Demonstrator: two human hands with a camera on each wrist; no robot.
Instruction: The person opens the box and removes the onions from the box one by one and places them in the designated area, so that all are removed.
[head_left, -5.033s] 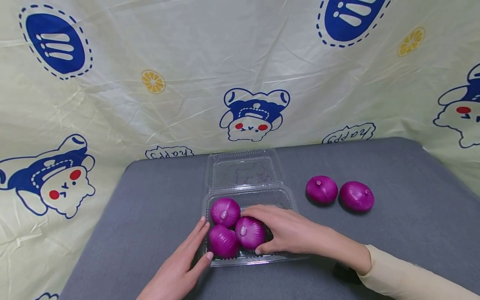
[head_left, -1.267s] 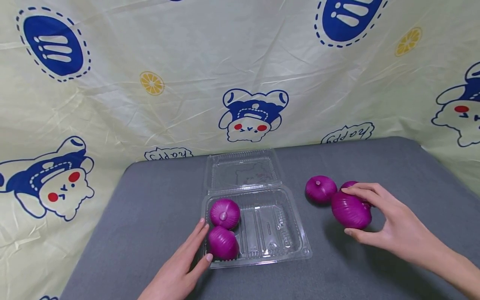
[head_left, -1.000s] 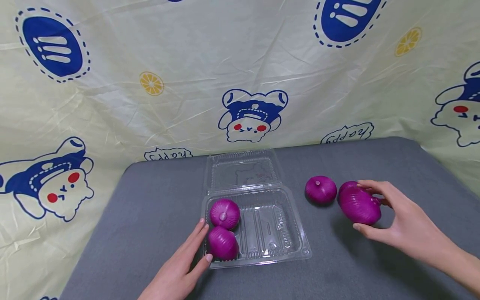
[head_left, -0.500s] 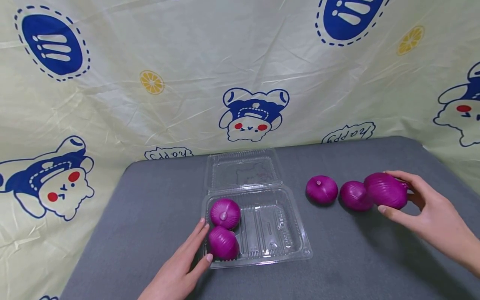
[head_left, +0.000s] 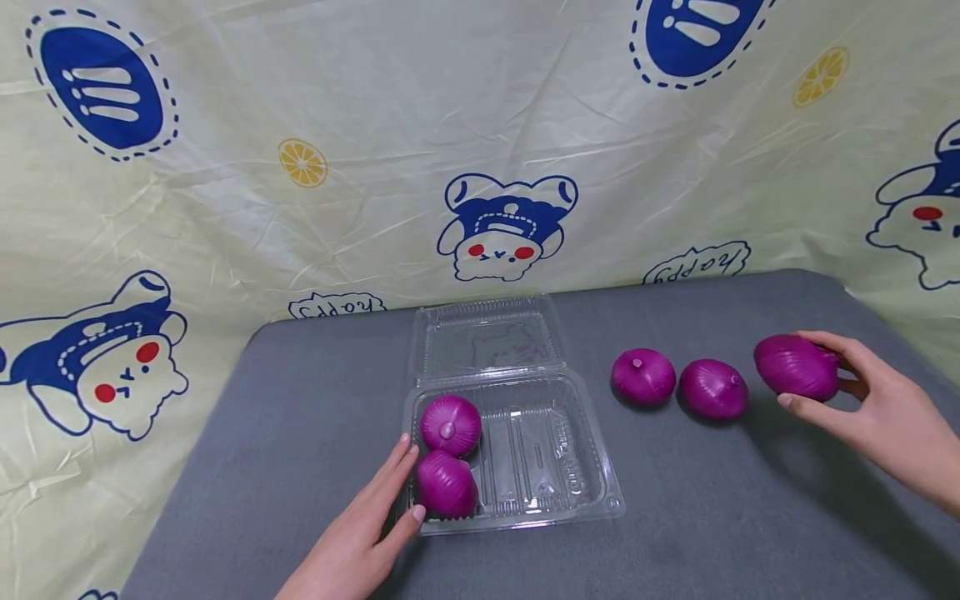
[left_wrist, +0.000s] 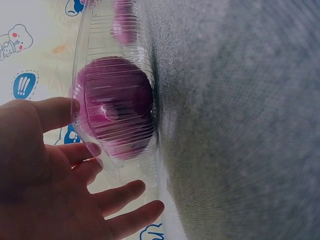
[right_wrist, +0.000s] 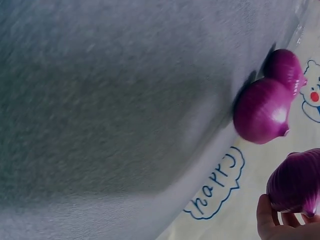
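In the head view my right hand [head_left: 885,408] holds a purple onion [head_left: 797,367] between thumb and fingers, raised above the table at the right. The right wrist view shows that same onion [right_wrist: 296,181] at its lower right corner. Two more onions, one nearer the middle [head_left: 642,377] and one beside it [head_left: 713,389], lie left of this hand. My left hand [head_left: 360,525], fingers fairly straight, touches the left rim of a clear plastic clamshell box [head_left: 543,467]. Inside, along its left side, sit a rear onion [head_left: 450,426] and a front onion [head_left: 447,485].
The box's lid [head_left: 487,340] lies folded back toward the rear of the grey table [head_left: 315,400]. Behind the table hangs a pale printed curtain [head_left: 375,100].
My right hand has taken one onion out of the box and carried it right, past the two onions on the table. My left hand has stayed at the box's left rim.
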